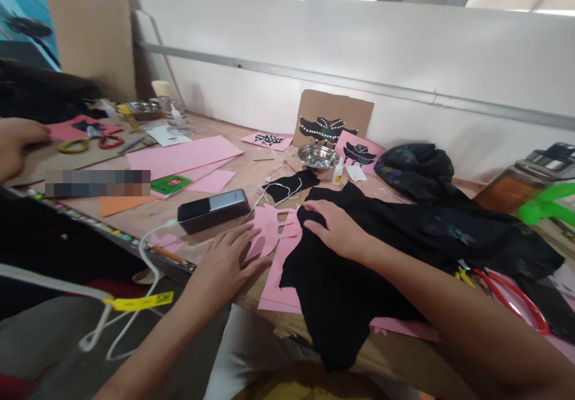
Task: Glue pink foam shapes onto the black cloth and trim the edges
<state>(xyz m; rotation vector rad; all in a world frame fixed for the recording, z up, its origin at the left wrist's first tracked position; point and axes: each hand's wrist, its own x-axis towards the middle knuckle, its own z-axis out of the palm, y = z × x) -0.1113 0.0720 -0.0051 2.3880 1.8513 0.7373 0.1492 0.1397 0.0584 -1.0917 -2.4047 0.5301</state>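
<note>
My left hand (pixel 233 256) lies with its fingers spread at the left edge of a pink paper cut-out (pixel 265 229) that has slots in it. Black fabric (pixel 341 292) drapes over the table's front edge and covers part of the pink sheets (pixel 278 289). On that fabric's upper left part rests my right hand (pixel 335 229), its fingers curled over the fabric's edge beside the cut-out's right end. Whether those fingers grip the fabric is hard to tell. A beaded strand (pixel 285 190) lies just behind the cut-out.
Left of centre sits a black power bank (pixel 213 208) with a white cable. Behind are a metal bowl (pixel 318 157), a glue bottle (pixel 338 172) and beaded black shapes (pixel 359 153). Red-handled scissors (pixel 516 304) and a jar (pixel 516 181) are at right. Another person's hand (pixel 18 145) is far left.
</note>
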